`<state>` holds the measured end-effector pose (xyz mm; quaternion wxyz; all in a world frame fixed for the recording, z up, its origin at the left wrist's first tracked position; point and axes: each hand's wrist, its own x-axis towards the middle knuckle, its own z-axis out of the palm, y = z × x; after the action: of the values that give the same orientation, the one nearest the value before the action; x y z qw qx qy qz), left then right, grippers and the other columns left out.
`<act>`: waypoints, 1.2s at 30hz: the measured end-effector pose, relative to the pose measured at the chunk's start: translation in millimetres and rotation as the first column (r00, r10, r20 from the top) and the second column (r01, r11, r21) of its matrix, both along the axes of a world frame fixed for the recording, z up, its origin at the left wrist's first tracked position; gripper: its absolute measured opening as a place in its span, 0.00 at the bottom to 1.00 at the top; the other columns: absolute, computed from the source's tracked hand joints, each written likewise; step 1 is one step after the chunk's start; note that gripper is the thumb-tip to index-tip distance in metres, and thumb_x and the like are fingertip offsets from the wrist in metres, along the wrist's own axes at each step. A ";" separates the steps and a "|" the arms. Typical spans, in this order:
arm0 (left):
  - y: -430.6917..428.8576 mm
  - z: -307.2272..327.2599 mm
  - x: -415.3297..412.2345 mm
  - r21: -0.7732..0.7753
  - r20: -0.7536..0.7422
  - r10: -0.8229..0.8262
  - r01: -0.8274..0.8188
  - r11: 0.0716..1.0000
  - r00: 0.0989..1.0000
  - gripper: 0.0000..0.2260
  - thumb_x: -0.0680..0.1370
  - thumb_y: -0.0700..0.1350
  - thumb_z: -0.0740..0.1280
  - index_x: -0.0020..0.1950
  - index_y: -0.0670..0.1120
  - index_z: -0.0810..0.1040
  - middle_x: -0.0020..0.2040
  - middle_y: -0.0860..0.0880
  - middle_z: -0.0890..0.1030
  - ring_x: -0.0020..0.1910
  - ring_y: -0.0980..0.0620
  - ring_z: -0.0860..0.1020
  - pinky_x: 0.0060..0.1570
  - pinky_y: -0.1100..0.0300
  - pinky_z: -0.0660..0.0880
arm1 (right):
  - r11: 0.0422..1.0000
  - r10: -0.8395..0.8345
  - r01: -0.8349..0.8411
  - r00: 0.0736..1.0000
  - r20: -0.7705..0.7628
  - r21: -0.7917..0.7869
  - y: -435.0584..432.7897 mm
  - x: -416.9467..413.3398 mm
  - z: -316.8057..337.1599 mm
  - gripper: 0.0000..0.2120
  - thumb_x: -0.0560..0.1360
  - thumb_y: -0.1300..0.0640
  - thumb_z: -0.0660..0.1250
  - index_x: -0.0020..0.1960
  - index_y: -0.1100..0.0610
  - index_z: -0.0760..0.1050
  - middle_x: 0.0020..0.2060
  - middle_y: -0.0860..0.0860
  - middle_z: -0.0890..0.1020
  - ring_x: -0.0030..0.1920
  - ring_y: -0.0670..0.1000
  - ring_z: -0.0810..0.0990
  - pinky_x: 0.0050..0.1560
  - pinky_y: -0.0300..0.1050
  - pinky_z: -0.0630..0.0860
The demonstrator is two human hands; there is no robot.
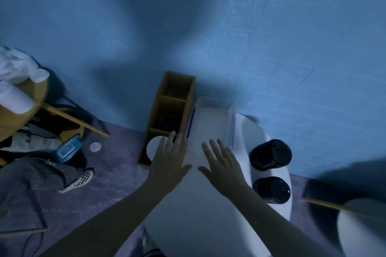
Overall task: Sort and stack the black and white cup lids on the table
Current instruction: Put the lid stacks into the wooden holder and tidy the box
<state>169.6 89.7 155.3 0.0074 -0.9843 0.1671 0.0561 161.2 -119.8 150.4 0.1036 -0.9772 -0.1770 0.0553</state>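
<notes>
Two stacks of black cup lids stand at the right side of the round white table (200,221): one farther stack (270,155) and one nearer stack (272,190). My left hand (170,158) and my right hand (221,162) are both stretched out flat, palms down, fingers spread, over the near end of a clear plastic bin (213,123). Neither hand holds anything. A white lid (153,148) lies in the nearest compartment of a cardboard divider box (169,115), just left of my left hand.
A single white lid (95,146) lies on the purple floor. At the far left, a wooden round table (31,98) carries white lids and a white stack. A blue pack (67,149) and a person's checkered shoe (80,179) are on the floor. Another white table (361,227) is at lower right.
</notes>
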 end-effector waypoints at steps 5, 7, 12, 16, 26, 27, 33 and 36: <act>-67.9 -5.6 -1.0 -0.007 -0.069 -0.111 0.111 0.994 0.991 0.36 0.79 0.67 0.61 0.79 0.44 0.68 0.78 0.40 0.67 0.79 0.38 0.63 0.75 0.37 0.62 | 0.983 -0.181 0.183 0.981 0.072 -0.029 -59.9 -25.7 -1.6 0.34 0.79 0.37 0.58 0.77 0.57 0.66 0.76 0.60 0.69 0.78 0.63 0.65 0.74 0.63 0.67; -96.8 -7.8 -1.1 -0.001 -0.086 -0.160 0.160 0.987 0.983 0.35 0.80 0.67 0.55 0.79 0.45 0.68 0.78 0.40 0.68 0.79 0.38 0.64 0.76 0.39 0.59 | 0.963 -0.265 0.269 0.957 0.117 -0.021 -83.7 -36.5 -2.4 0.31 0.79 0.39 0.63 0.74 0.59 0.71 0.74 0.60 0.73 0.76 0.62 0.68 0.73 0.61 0.68; -157.6 -14.8 -8.2 -0.022 -0.182 -0.280 0.281 0.959 0.943 0.35 0.82 0.68 0.48 0.80 0.47 0.67 0.79 0.42 0.66 0.80 0.39 0.62 0.77 0.42 0.55 | 0.908 -0.414 0.419 0.901 0.127 -0.011 -137.7 -73.1 -14.0 0.26 0.84 0.44 0.56 0.73 0.60 0.73 0.74 0.60 0.73 0.77 0.63 0.66 0.73 0.63 0.70; -190.0 -28.8 -16.9 -0.074 -0.239 -0.387 0.381 0.922 0.891 0.33 0.81 0.66 0.48 0.72 0.46 0.78 0.70 0.43 0.79 0.73 0.40 0.74 0.70 0.44 0.70 | 0.844 -0.533 0.535 0.824 0.192 0.050 -167.7 -102.2 -29.0 0.22 0.81 0.48 0.55 0.65 0.60 0.79 0.68 0.60 0.77 0.72 0.66 0.73 0.65 0.61 0.78; -240.4 -43.4 -22.2 -0.284 -0.502 -0.282 0.152 0.947 0.817 0.30 0.84 0.64 0.52 0.82 0.49 0.59 0.71 0.46 0.76 0.66 0.45 0.77 0.62 0.51 0.75 | 0.709 -0.663 0.654 0.745 -0.064 0.265 -184.8 -118.8 -62.2 0.12 0.79 0.57 0.70 0.61 0.51 0.76 0.62 0.47 0.79 0.45 0.55 0.84 0.36 0.50 0.81; -243.5 -46.6 -22.4 -0.309 -0.518 -0.266 0.112 0.945 0.813 0.29 0.84 0.63 0.54 0.81 0.49 0.61 0.70 0.46 0.77 0.65 0.45 0.77 0.62 0.51 0.75 | 0.682 -0.675 0.663 0.733 -0.083 0.309 -185.5 -117.0 -60.8 0.09 0.79 0.58 0.70 0.59 0.51 0.76 0.59 0.46 0.79 0.44 0.53 0.83 0.36 0.49 0.80; -252.8 -61.1 -14.9 -0.430 -0.790 -0.160 -0.350 0.832 0.591 0.23 0.82 0.56 0.65 0.76 0.53 0.65 0.67 0.52 0.75 0.62 0.49 0.76 0.61 0.54 0.74 | 0.143 -0.583 0.868 0.463 -0.668 0.476 -199.7 -99.9 -62.8 0.19 0.76 0.54 0.74 0.61 0.51 0.69 0.56 0.48 0.79 0.57 0.50 0.81 0.52 0.47 0.78; -248.6 -71.9 -13.7 -0.376 -0.871 -0.129 -0.474 0.796 0.474 0.26 0.81 0.59 0.66 0.76 0.57 0.63 0.65 0.52 0.75 0.61 0.50 0.76 0.59 0.55 0.74 | 0.001 -0.332 0.915 0.381 -0.863 0.404 -201.6 -96.3 -65.7 0.23 0.77 0.52 0.71 0.69 0.48 0.68 0.61 0.48 0.77 0.62 0.50 0.78 0.55 0.45 0.76</act>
<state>155.9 -158.8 83.5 -0.3799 -0.7835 0.0495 0.4892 64.9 -321.4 84.6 0.6505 -0.6500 0.3546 0.1690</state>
